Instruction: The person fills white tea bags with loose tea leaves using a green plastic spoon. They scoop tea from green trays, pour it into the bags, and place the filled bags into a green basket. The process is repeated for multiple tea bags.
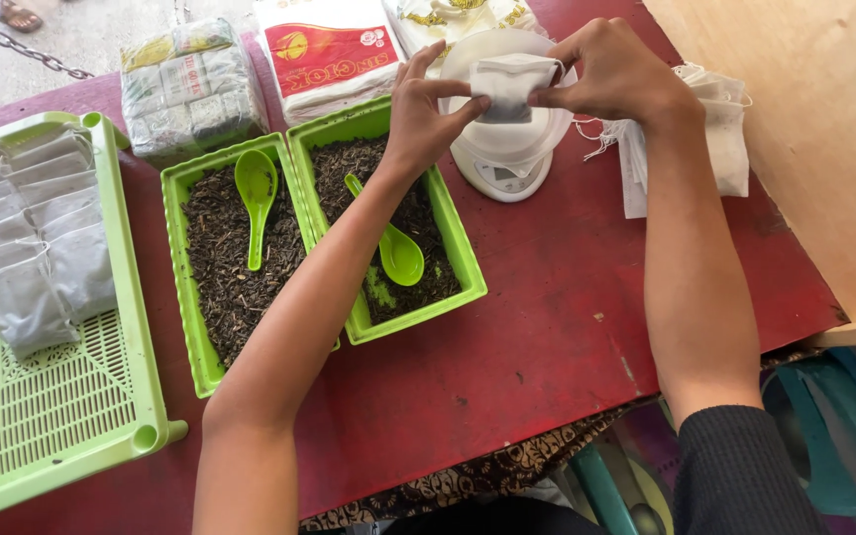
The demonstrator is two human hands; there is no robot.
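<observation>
Both my hands hold a small white filter bag (509,87) with dark tea showing through it, just above a white kitchen scale (503,163). My left hand (422,107) pinches the bag's left side. My right hand (614,71) grips its right edge. Below my left forearm stand two green trays of loose dark tea, the left tray (176,260) and the right tray (463,260), each with a green plastic spoon, one spoon (255,193) on the left and another spoon (398,256) on the right.
A large green slotted tray (61,406) at the left holds several filled tea bags (27,233). Wrapped packets (188,87) and a red-and-white pack (331,54) lie at the back. A pile of empty white bags (710,139) lies right of the scale. The red table (547,337) ends near me.
</observation>
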